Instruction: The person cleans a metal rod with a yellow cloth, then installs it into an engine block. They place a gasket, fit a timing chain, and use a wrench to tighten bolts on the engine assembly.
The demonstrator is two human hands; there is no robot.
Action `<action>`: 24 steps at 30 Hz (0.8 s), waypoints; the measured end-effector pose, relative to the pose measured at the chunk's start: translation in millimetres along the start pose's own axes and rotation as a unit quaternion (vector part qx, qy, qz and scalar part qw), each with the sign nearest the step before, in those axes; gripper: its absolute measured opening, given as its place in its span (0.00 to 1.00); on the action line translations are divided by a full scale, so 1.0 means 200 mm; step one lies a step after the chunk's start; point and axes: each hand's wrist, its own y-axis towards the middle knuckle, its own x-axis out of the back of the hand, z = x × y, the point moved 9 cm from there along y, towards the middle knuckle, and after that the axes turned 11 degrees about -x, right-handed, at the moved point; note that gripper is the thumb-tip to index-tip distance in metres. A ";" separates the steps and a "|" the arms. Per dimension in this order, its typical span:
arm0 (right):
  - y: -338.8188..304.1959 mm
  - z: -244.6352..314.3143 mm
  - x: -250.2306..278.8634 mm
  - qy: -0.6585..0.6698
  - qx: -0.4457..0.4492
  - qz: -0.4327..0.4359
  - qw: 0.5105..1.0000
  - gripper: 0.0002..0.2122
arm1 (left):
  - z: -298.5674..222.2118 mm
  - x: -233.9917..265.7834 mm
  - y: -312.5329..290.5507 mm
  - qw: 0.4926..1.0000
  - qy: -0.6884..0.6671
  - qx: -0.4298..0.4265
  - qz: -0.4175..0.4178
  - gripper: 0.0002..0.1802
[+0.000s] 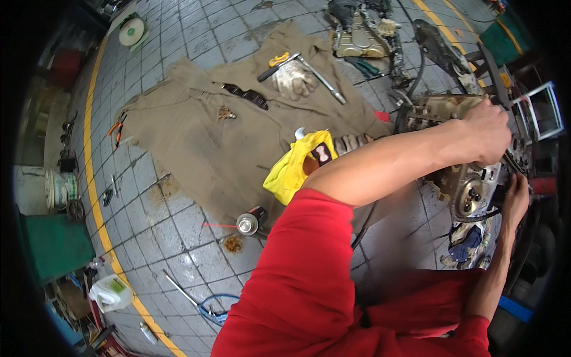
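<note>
My left arm reaches across to the right, over an engine (pixel 476 190) with a toothed sprocket (pixel 467 196) and a chain along its lower edge. My left hand (pixel 488 132) is closed in a fist at the engine's top; what it grips is hidden behind the fingers. Lower, at the engine's right side, my right hand (pixel 516 196) has its fingers bent beside a dark bar; I cannot make out what they hold. Left of the engine, a yellow cloth or bag (pixel 291 169) lies on a brown cloth (pixel 196 137), partly behind my left arm.
On the brown cloth lie a ratchet wrench (pixel 321 78), work gloves (pixel 294 80) and a spray can (pixel 248 222) with a red straw. Orange-handled pliers (pixel 118 128) lie at its left edge. Engine parts (pixel 360 37) stand at the back. A white jug (pixel 112 293) is at lower left.
</note>
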 end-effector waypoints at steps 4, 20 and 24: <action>0.01 -0.01 -0.03 -0.028 -0.024 0.015 0.999 0.15 | 0.00 0.00 -0.01 1.000 0.000 -0.001 0.011 0.17; 0.06 -0.15 -0.04 0.012 -0.041 0.049 0.998 0.19 | 0.02 -0.07 0.04 1.000 -0.008 0.007 0.001 0.18; 0.05 -0.13 -0.05 0.011 -0.029 0.034 0.999 0.17 | 0.04 -0.14 0.07 0.998 -0.025 0.004 0.052 0.20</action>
